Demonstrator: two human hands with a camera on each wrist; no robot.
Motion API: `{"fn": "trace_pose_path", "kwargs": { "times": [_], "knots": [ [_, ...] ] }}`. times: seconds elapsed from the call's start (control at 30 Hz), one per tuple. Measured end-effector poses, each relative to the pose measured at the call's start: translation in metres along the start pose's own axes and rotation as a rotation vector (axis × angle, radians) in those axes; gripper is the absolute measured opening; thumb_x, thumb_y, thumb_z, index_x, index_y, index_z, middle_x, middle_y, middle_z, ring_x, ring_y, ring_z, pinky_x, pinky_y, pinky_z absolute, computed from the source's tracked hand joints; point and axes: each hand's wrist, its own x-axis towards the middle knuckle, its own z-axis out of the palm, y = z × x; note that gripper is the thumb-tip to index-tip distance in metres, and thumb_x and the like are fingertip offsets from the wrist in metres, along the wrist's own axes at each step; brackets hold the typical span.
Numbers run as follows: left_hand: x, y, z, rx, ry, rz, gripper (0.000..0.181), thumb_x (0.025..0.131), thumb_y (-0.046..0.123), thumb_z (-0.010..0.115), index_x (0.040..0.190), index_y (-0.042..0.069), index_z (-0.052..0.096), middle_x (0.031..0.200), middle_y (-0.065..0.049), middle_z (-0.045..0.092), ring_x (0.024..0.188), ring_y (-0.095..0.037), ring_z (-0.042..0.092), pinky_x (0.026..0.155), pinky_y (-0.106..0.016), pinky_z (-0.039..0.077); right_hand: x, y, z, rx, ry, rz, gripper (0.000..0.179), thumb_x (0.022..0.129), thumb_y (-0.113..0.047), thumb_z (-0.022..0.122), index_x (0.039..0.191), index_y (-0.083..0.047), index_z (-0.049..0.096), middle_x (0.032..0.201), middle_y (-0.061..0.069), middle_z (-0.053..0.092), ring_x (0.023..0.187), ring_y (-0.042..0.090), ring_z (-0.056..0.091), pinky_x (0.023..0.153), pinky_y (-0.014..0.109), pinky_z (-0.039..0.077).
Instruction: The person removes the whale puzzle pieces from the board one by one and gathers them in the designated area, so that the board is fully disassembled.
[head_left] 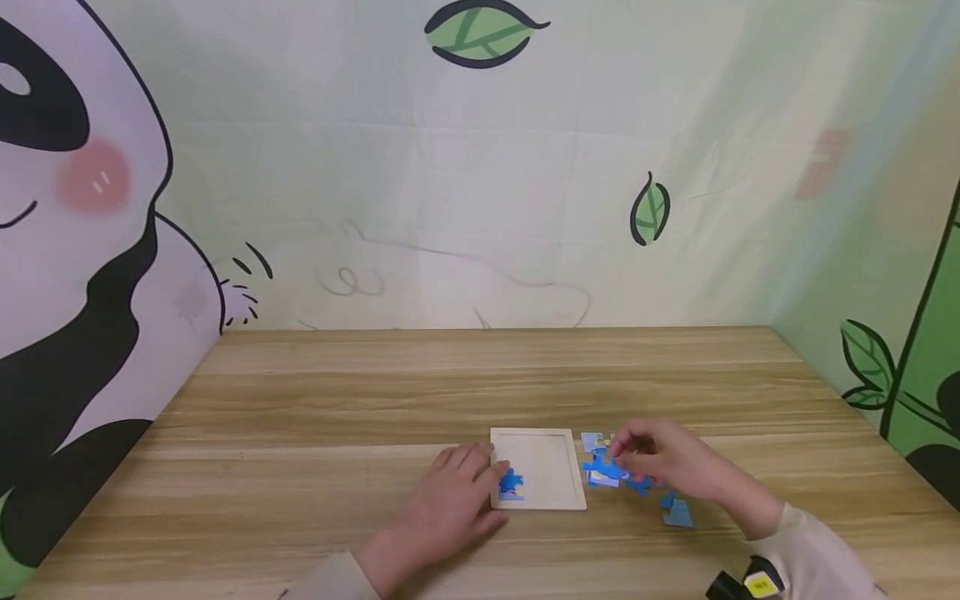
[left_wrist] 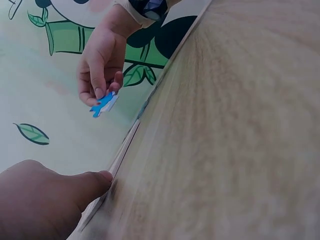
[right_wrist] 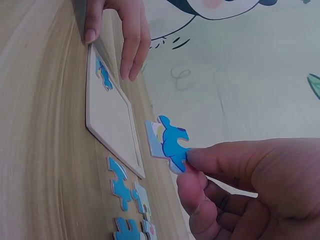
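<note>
A square wooden puzzle tray lies on the table, one blue jigsaw piece sitting in its lower left corner. My left hand rests against the tray's left edge, fingers extended; the thumb touches the rim in the left wrist view. Just right of the tray, my right hand pinches another blue jigsaw piece between thumb and fingers, raised above the table. Below it lie several loose jigsaw pieces, partly hidden by the hand in the head view.
A loose piece lies nearest the right sleeve. The wood-grain table meets a wall printed with a panda and leaves. A black device with a yellow label is at the right wrist.
</note>
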Motion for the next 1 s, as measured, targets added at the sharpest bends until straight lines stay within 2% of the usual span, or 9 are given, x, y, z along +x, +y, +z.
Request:
{"fn": "trace_pose_path", "kwargs": {
  "times": [0.2,0.33,0.7,0.8,1.0],
  "knots": [
    [0.001,-0.007,0.002,-0.033,0.009,0.007,0.054,0.090,0.053,0.058,0.130,0.018,0.059,0.138,-0.007,0.054,0.128,-0.025,0.048,0.107,-0.044,0.041,-0.007,0.004,-0.003,0.030,-0.030,0.006,0.014,0.094,-0.010,0.059,0.097,0.004,0.061,0.075,0.006,0.057,0.060,0.005,0.051,0.047,0.017,0.043],
    [0.000,-0.012,0.001,-0.050,0.016,0.015,0.052,0.090,0.053,0.058,0.130,0.019,0.059,0.138,-0.006,0.054,0.129,-0.025,0.048,0.108,-0.045,0.040,-0.011,0.007,-0.004,0.045,-0.048,-0.025,0.012,0.094,-0.008,0.058,0.096,0.003,0.062,0.075,0.006,0.056,0.058,0.005,0.049,0.046,0.018,0.043],
    [0.001,-0.016,0.005,-0.061,0.009,0.034,0.048,0.091,0.052,0.057,0.125,0.020,0.061,0.136,-0.002,0.056,0.129,-0.022,0.048,0.109,-0.045,0.039,-0.023,0.018,-0.007,0.057,-0.079,-0.046,0.009,0.094,-0.006,0.057,0.096,0.002,0.062,0.074,-0.002,0.054,0.057,0.002,0.046,0.043,0.017,0.038],
    [0.001,-0.016,0.006,-0.063,0.007,0.029,0.048,0.091,0.052,0.057,0.126,0.019,0.061,0.134,-0.001,0.056,0.128,-0.022,0.048,0.109,-0.044,0.039,-0.024,0.022,-0.007,0.073,-0.096,-0.039,0.010,0.094,-0.005,0.056,0.095,0.003,0.062,0.073,-0.005,0.052,0.056,0.001,0.045,0.043,0.017,0.038],
    [0.000,-0.016,0.007,-0.076,-0.016,0.008,0.050,0.091,0.052,0.056,0.126,0.017,0.061,0.132,0.000,0.058,0.127,-0.020,0.050,0.109,-0.042,0.039,-0.028,0.027,-0.005,0.074,-0.113,0.002,0.011,0.093,-0.006,0.057,0.094,0.003,0.062,0.074,-0.001,0.057,0.056,-0.001,0.047,0.041,0.017,0.039]
  ]
}}
